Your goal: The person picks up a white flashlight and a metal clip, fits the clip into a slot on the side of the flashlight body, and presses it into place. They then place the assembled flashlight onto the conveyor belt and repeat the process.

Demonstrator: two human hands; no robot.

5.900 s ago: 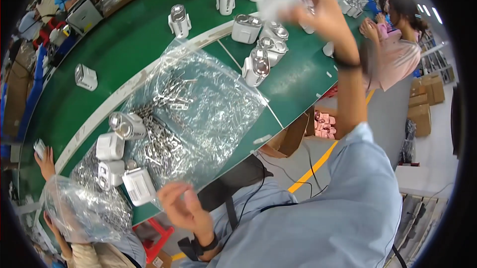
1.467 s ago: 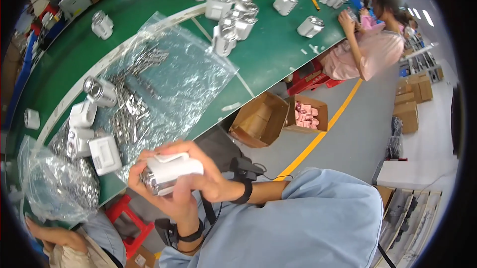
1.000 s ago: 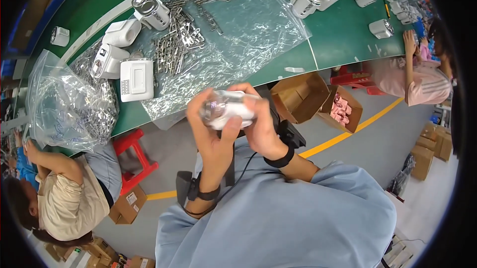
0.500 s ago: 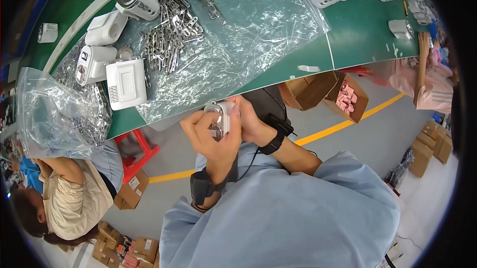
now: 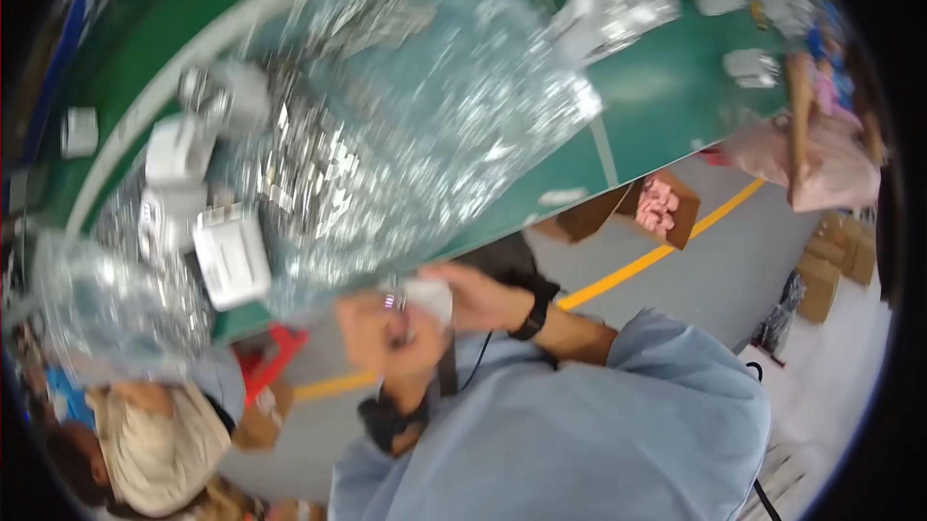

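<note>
In front of my body, by the table's near edge, I hold a small white device housing (image 5: 433,300) between both hands. My left hand (image 5: 388,339) is curled around its left side, and my right hand (image 5: 486,298) grips it from the right. Motion blur smears its details and my left fingers. On the table, left of my hands, another white housing (image 5: 232,265) lies near the edge. Behind it are a white housing (image 5: 180,150) and one with a shiny end (image 5: 237,98). A heap of small metal clips (image 5: 314,162) lies on a clear plastic sheet (image 5: 473,106).
A clear bag (image 5: 116,299) of metal parts hangs at the table's left edge. More shiny-topped housings (image 5: 628,4) stand at the back right. Below the table are a carton of pink pieces (image 5: 680,224) and a red stool (image 5: 270,359). Co-workers sit on both sides.
My view has swung, so the table and its things sit lower and somewhat left in the picture, blurred. Both hands still hold the white housing, which appears lower too.
</note>
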